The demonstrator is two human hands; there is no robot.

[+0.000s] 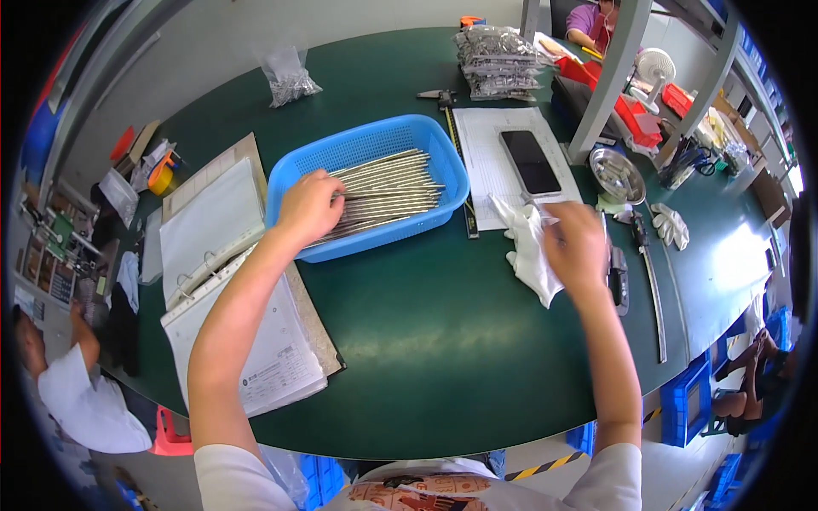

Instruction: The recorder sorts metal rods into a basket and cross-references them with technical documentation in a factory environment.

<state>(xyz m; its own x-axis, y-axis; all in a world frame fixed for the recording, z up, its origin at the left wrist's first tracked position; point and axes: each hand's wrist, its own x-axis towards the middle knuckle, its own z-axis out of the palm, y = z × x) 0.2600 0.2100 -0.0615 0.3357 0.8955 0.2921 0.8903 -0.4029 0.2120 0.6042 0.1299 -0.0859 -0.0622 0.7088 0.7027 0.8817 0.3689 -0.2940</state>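
My left hand (312, 207) reaches over the near-left rim of a blue plastic basket (281, 166). Its fingers are curled at the left ends of a bundle of thin metal rods (392, 187) lying in the basket; whether they grip any rod is hidden. To the right, my right hand (578, 243) hovers at the edge of a crumpled white glove or cloth (532, 260). Its fingers are bent and smeared by motion, so I cannot tell whether they hold the fabric. Just behind this hand lies a black-screened phone (530, 162) on printed sheets (486, 128).
An open ring binder (213, 230) lies left of the basket. Bagged metal parts (498, 64) are piled at the back. A steel bowl (617, 176), a caliper-like tool (652, 281) and white gloves (671, 226) sit at right. A metal shelf post (609, 85) rises there. Other people sit nearby.
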